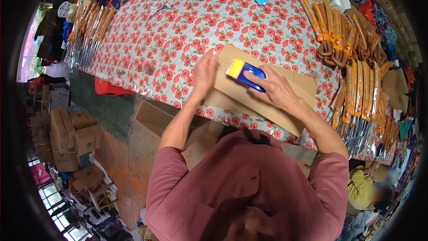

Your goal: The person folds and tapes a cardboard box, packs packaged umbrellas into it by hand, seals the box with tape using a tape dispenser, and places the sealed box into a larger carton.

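A flat, folded piece of brown cardboard (pixel 232 91) lies aslant near the front edge of the table, in front of my body. My right hand (pixel 274 90) grips a blue-and-yellow tape dispenser (pixel 252 73) over the cardboard. Its yellow end, with a jagged edge, points left. Beside the cardboard's upper left edge is my left hand (pixel 206 71), its fingers curled closed. Whether it pinches something thin, such as tape, I cannot make out.
A flowered tablecloth (pixel 169 49) covers the table. Bundles of orange-wrapped umbrellas with brown hooked handles (pixel 332 31) lie at right, more orange-wrapped bundles (pixel 91 27) at left. An open carton (pixel 156 114) stands below the front edge. A person in yellow (pixel 359 187) is at lower right.
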Demonstrator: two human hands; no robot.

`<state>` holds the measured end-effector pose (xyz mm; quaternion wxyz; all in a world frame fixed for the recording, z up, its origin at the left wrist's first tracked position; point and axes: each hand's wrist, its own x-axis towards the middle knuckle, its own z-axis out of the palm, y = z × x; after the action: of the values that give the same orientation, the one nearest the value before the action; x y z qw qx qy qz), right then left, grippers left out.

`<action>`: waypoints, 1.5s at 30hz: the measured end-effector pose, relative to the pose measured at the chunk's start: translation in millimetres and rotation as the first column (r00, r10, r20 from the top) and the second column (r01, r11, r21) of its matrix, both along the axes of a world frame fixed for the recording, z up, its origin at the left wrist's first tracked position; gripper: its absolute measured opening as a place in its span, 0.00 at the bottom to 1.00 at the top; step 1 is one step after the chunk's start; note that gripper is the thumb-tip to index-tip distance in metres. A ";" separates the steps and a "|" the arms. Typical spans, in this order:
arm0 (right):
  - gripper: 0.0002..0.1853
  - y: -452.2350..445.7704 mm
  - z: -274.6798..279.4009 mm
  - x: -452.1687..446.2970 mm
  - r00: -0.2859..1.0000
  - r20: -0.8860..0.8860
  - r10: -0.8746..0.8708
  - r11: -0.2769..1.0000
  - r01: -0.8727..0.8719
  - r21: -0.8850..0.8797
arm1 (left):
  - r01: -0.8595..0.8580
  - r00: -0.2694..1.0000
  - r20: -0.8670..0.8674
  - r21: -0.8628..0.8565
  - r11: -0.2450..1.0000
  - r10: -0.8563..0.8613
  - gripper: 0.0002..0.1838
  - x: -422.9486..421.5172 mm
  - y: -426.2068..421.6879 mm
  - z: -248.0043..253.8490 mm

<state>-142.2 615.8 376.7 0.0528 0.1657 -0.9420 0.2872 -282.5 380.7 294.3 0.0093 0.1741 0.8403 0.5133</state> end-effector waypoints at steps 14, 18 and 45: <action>0.22 7.5 23.3 -19.1 0.966 0.260 0.013 0.971 -0.074 0.226 | 0.112 0.990 -0.011 -0.564 0.818 -0.143 0.16 -44.5 -23.0 -41.0; 0.24 78.2 35.2 73.9 0.951 0.301 -0.064 0.972 -0.008 0.233 | 0.123 0.972 -0.113 -0.502 0.856 -0.206 0.14 -52.0 -29.3 -65.6; 0.33 228.0 -155.2 254.0 0.600 0.097 -0.794 0.605 0.796 0.026 | 0.192 0.901 0.432 -0.313 0.930 -0.040 0.39 -111.4 -75.8 -88.1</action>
<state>111.7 843.8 221.5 0.1302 -0.2850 -0.9159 0.2511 -393.9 304.9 206.2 0.2507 0.1063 0.8838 0.3803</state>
